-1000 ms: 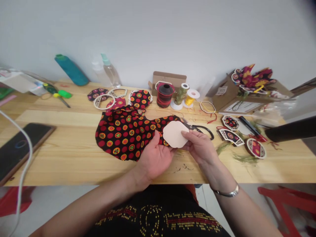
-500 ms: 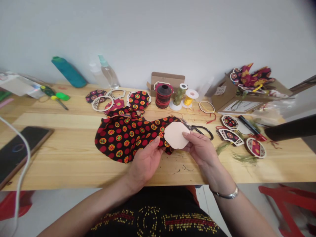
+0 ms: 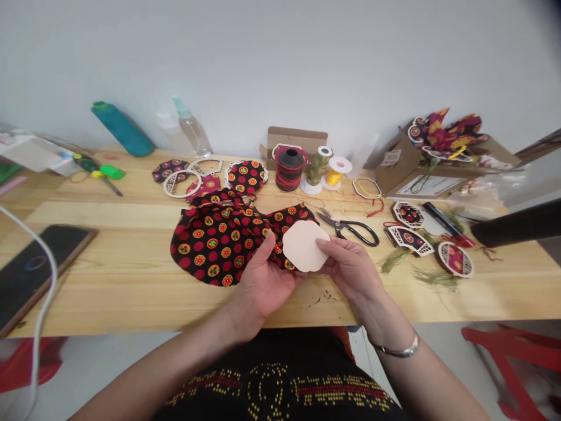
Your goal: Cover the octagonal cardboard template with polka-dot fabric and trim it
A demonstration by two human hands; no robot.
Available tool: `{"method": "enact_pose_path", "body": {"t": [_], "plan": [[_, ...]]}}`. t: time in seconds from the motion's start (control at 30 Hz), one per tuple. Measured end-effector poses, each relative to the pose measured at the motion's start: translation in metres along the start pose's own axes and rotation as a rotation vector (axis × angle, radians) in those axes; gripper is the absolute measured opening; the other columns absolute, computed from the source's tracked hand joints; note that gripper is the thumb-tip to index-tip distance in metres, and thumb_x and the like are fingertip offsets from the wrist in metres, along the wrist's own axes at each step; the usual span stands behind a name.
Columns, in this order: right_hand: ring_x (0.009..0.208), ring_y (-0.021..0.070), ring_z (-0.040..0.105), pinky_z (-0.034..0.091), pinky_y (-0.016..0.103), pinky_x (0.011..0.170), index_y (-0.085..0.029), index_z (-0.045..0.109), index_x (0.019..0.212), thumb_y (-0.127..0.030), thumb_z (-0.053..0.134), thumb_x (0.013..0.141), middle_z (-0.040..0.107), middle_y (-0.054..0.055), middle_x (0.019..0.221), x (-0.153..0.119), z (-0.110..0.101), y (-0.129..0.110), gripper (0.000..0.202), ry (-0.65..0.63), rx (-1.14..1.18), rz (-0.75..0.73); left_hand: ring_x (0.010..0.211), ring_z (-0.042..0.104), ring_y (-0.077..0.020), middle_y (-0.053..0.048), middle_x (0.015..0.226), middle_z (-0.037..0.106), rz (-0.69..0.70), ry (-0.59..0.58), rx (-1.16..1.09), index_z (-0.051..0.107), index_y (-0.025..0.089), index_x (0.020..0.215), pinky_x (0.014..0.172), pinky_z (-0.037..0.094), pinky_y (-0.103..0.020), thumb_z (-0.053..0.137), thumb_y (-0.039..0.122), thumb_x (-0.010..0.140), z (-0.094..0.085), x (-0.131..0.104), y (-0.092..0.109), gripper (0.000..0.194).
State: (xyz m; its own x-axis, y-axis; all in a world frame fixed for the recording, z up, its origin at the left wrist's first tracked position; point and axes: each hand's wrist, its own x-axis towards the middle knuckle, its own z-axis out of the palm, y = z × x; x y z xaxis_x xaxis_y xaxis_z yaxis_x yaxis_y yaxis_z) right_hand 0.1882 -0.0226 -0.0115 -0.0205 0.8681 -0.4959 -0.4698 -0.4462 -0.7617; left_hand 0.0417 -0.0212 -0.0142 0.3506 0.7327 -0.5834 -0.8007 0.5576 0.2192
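My right hand (image 3: 350, 263) pinches a pale card with a scalloped outline (image 3: 304, 245) between thumb and fingers at its right edge. Palm up, my left hand (image 3: 267, 286) is at the card's lower left, its thumb raised apart from its fingers. Those fingertips are partly hidden beneath the card. Black cloth with red dots and flowers (image 3: 210, 245) lies bunched beyond my left hand and runs behind the card. Whether the left fingers touch the cloth, I cannot tell. Black-handled scissors (image 3: 357, 231) rest just beyond my right hand.
Thread spools (image 3: 289, 169) stand along the wall, beside a small cardboard box (image 3: 298, 137). Framed ornaments (image 3: 409, 241) and a marker (image 3: 442, 219) lie at right, below a larger box (image 3: 421, 175). A phone (image 3: 39, 269) and white cable (image 3: 46, 292) occupy the left.
The card has moved slightly left and down with my right hand, exposing more of the scissors. My left hand has turned more palm up, its thumb shifting left.
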Motion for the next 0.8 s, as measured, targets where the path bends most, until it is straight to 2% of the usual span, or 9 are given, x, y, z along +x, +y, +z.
{"method": "enact_pose_path", "body": {"t": [0.13,0.2,0.27,0.33,0.4,0.5,0.63,0.73,0.8], "plan": [[0.054,0.0148,0.063,0.054,0.027,0.052,-0.014,0.074,0.075,-0.030,0.082,0.059,0.072,0.006,0.066,-0.002,0.000,0.001,0.025,-0.026,-0.017,-0.001,0.068,0.061,-0.0158,-0.005,0.089,0.070,-0.088,0.040,0.032,0.063,0.018,0.105,0.050,0.044,-0.024,0.062,0.038,0.085,-0.001,0.003,0.000,0.028],[0.055,0.0145,0.063,0.054,0.027,0.052,-0.013,0.074,0.074,-0.030,0.082,0.059,0.072,0.006,0.066,-0.002,0.000,0.002,0.024,-0.032,-0.021,-0.002,0.057,0.056,-0.0128,-0.004,0.079,0.069,-0.122,0.032,0.057,0.065,0.017,0.101,0.044,0.039,-0.022,0.061,0.040,0.085,-0.001,0.004,0.000,0.028],[0.055,0.0147,0.063,0.054,0.027,0.052,-0.013,0.074,0.072,-0.030,0.082,0.059,0.072,0.005,0.065,-0.003,0.000,0.001,0.023,-0.029,-0.026,-0.001,0.055,0.055,-0.0127,-0.005,0.078,0.069,-0.103,0.020,0.104,0.067,0.016,0.099,0.043,0.039,-0.023,0.058,0.044,0.087,-0.001,0.004,-0.001,0.032],[0.055,0.0151,0.063,0.055,0.028,0.052,-0.014,0.074,0.072,-0.030,0.082,0.059,0.072,0.005,0.065,-0.002,-0.001,0.001,0.023,-0.020,-0.027,-0.009,0.067,0.061,-0.0159,-0.007,0.089,0.071,-0.031,0.006,0.157,0.067,0.016,0.106,0.052,0.047,-0.025,0.052,0.043,0.090,0.002,0.002,-0.001,0.035],[0.055,0.0159,0.064,0.056,0.030,0.053,-0.013,0.074,0.074,-0.030,0.082,0.059,0.072,0.006,0.066,-0.002,-0.002,0.001,0.024,-0.013,-0.022,-0.013,0.087,0.065,-0.0196,-0.009,0.104,0.071,0.038,-0.008,0.175,0.063,0.015,0.118,0.071,0.053,-0.030,0.045,0.037,0.095,0.006,0.001,-0.002,0.036],[0.057,0.0167,0.065,0.057,0.030,0.055,-0.013,0.075,0.075,-0.029,0.083,0.059,0.072,0.006,0.066,0.000,-0.003,0.002,0.024,0.002,-0.013,-0.009,0.106,0.062,-0.0227,-0.012,0.114,0.069,0.063,0.011,0.136,0.057,0.012,0.126,0.093,0.050,-0.037,0.040,0.032,0.097,0.012,-0.001,-0.001,0.039],[0.058,0.0163,0.066,0.057,0.028,0.055,-0.013,0.075,0.073,-0.029,0.084,0.057,0.073,0.006,0.067,0.003,-0.005,0.004,0.025,0.023,-0.002,-0.007,0.114,0.060,-0.0236,-0.013,0.119,0.067,0.050,0.044,0.107,0.055,0.011,0.128,0.100,0.048,-0.040,0.041,0.030,0.097,0.013,-0.003,0.001,0.039],[0.057,0.0155,0.065,0.057,0.028,0.054,-0.012,0.075,0.073,-0.029,0.085,0.055,0.073,0.006,0.067,0.004,-0.004,0.004,0.027,0.024,-0.002,-0.020,0.117,0.059,-0.0247,-0.014,0.120,0.067,0.064,0.015,0.107,0.056,0.010,0.127,0.102,0.046,-0.041,0.046,0.027,0.095,0.010,-0.004,0.000,0.037],[0.056,0.0152,0.064,0.056,0.028,0.053,-0.013,0.075,0.074,-0.030,0.084,0.056,0.073,0.005,0.065,0.003,-0.003,0.004,0.027,0.018,-0.013,-0.031,0.117,0.059,-0.0250,-0.014,0.119,0.067,0.087,-0.010,0.132,0.057,0.010,0.126,0.104,0.045,-0.042,0.052,0.019,0.092,0.007,-0.004,-0.002,0.035]]}}
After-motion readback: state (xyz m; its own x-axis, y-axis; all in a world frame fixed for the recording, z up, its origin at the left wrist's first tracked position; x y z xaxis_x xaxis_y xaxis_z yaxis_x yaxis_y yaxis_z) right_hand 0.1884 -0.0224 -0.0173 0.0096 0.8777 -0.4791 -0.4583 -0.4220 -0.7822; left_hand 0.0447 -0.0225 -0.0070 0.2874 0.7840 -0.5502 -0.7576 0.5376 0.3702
